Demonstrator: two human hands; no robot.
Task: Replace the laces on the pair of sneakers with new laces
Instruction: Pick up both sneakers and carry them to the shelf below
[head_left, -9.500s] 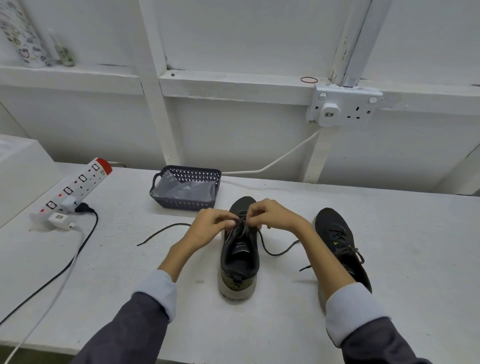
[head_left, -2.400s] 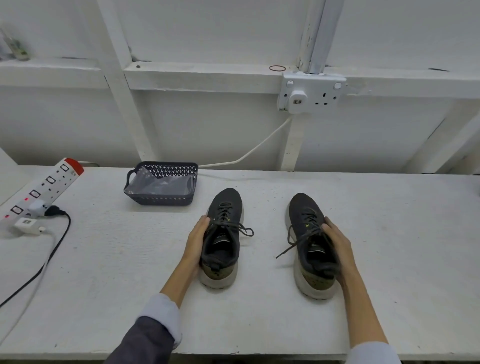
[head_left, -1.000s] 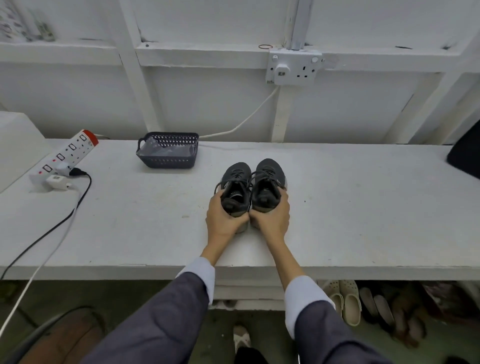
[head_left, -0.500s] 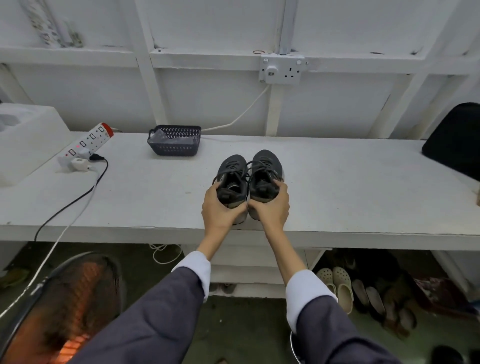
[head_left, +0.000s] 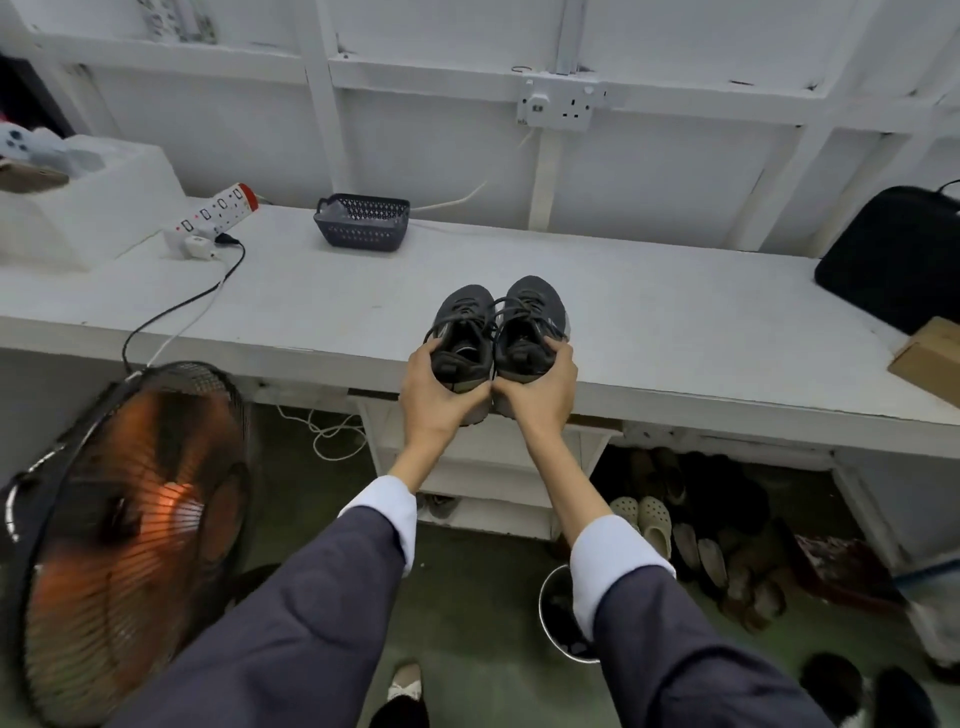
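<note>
Two dark grey sneakers are held side by side, toes pointing away, with their heels out past the front edge of the white bench (head_left: 322, 317). Both carry dark laces tied across the tongue. My left hand (head_left: 434, 395) grips the heel of the left sneaker (head_left: 465, 332), fingers curled round its side. My right hand (head_left: 543, 392) grips the heel of the right sneaker (head_left: 532, 319) the same way. The soles are mostly hidden by my palms.
A dark plastic basket (head_left: 363, 221) stands at the back of the bench, a white power strip (head_left: 213, 213) with trailing cables to its left. A standing fan (head_left: 119, 530) is at lower left. Black bag (head_left: 893, 254) and cardboard box (head_left: 930, 358) sit right. Shoes (head_left: 696, 525) lie under the bench.
Both hands pushed the two sneakers together, took them by the heels and drew them toward the bench's front edge. My view has pulled back and up, showing the fan and floor.
</note>
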